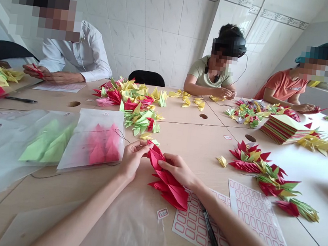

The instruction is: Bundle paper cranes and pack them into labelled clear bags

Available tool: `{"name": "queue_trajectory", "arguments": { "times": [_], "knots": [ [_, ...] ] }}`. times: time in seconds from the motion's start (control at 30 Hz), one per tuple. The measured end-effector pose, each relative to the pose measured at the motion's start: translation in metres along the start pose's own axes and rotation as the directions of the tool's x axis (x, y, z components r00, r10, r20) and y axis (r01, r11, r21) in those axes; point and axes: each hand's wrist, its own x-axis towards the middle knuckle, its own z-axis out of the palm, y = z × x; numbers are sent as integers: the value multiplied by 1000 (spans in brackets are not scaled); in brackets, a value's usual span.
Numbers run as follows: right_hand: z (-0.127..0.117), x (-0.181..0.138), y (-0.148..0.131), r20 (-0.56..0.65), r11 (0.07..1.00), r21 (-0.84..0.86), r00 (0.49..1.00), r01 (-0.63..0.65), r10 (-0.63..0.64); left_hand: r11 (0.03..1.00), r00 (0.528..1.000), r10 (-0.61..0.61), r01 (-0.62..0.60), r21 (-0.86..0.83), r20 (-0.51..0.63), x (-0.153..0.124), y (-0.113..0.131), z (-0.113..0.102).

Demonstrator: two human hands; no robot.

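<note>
A string of red folded paper pieces (168, 183) lies on the table in front of me. My left hand (132, 157) pinches its top end, fingers closed on the red paper. My right hand (178, 168) rests on the string just to the right, fingers curled over the upper pieces. A black pen (212, 238) lies under my right forearm on a sheet of red-bordered labels (192, 222). A single loose label (163, 213) lies near the red pieces.
Frosted bags hold green pieces (46, 142) and pink pieces (101, 143) at left. Piles of coloured folded paper (136, 107) cover the table's middle; a strung garland (268, 175) and a paper stack (284, 128) lie right. Three other people sit across the table folding.
</note>
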Motion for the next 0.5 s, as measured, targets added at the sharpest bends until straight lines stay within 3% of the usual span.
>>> {"name": "queue_trajectory", "arguments": {
  "times": [0.3, 0.5],
  "knots": [
    [0, 4, 5, -119, 988, 153, 993, 5, 13, 998, 993, 70, -70, 0, 93, -7, 3, 8],
    [4, 5, 6, -107, 999, 25, 993, 44, -41, 996, 966, -77, 87, -29, 245, -15, 1, 15]
  ]
}}
